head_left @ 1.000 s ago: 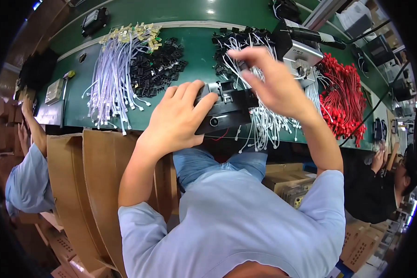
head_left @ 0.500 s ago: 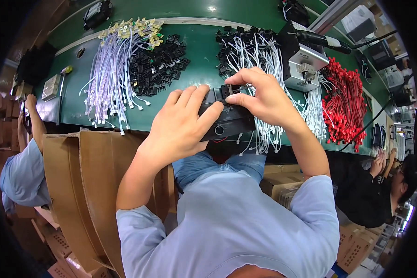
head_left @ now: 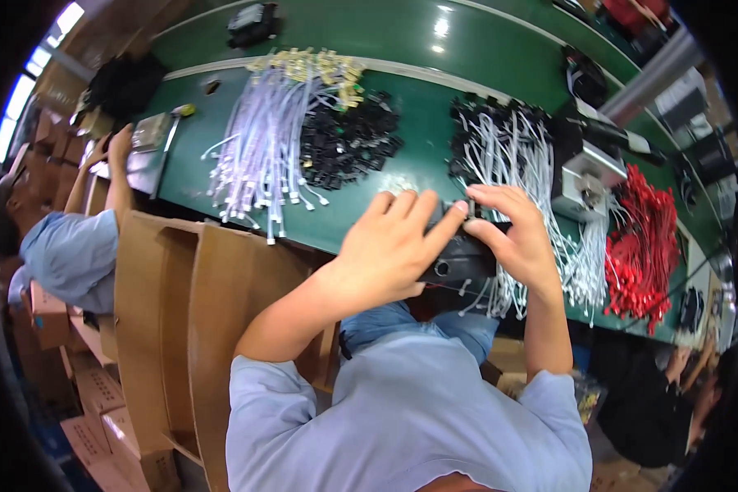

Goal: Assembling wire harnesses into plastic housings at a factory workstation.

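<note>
A black plastic housing (head_left: 466, 261) with a round hole in its near side is held up at the bench's front edge. My left hand (head_left: 395, 244) is closed over its left side, the index finger pressing near the top edge. My right hand (head_left: 517, 236) pinches a small black plastic part (head_left: 471, 215) at the housing's top between thumb and index finger. Fingers hide much of that part, so I cannot tell how it sits in the housing. White cables with black ends (head_left: 508, 152) lie just behind my right hand.
On the green bench (head_left: 410, 90) are white cables with yellowish ends (head_left: 262, 148), small black plastic pieces (head_left: 348, 139), a metal box-shaped device (head_left: 586, 176) and red cables (head_left: 644, 246). Cardboard (head_left: 156, 328) stands left of me. A person (head_left: 70, 246) works at left, another (head_left: 644, 402) at right.
The view has swung, so bench and hands sit lower and further right in it. Both hands keep hold of the housing and small part; the left index finger now reaches closer to the right fingertips.
</note>
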Tool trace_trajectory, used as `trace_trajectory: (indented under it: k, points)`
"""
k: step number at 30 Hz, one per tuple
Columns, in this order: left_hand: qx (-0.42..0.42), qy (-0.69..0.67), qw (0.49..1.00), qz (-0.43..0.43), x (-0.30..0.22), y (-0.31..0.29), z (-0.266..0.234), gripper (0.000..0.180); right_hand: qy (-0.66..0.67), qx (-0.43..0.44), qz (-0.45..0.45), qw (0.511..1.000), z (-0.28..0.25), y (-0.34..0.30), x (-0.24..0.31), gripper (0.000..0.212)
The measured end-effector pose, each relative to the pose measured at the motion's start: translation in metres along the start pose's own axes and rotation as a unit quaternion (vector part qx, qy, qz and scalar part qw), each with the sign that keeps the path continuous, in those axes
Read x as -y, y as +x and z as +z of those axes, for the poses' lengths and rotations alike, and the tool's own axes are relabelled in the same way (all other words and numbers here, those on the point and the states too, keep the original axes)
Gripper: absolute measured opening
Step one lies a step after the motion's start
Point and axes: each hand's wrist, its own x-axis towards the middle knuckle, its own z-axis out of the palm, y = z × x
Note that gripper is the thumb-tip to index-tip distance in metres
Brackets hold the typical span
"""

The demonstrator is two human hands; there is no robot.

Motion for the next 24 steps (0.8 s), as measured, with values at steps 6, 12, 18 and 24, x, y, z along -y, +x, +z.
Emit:
trace_trajectory:
  k: [6,12,18,24]
  points:
    - [0.055,-0.104,0.993,0.023,0.035,0.008,-0.009,0.085,0.008,-0.032,0.017,0.999,0.005,0.001,0.0,0.03]
    - [-0.296,0.045,0.916,-0.267,0.24,0.06,0.018,0.016,0.047,-0.032,0.021,0.998,0.008,0.011,0.002,0.03]
    - [-0.123,0.132,0.832,-0.524,0.341,0.078,0.058,0.038,0.041,-0.033,0.042,0.998,0.007,0.003,-0.003,0.031]
    - [-0.189,0.198,0.822,-0.5,0.325,0.076,0.076,0.026,0.067,-0.044,0.014,0.997,0.005,-0.005,0.0,0.031]
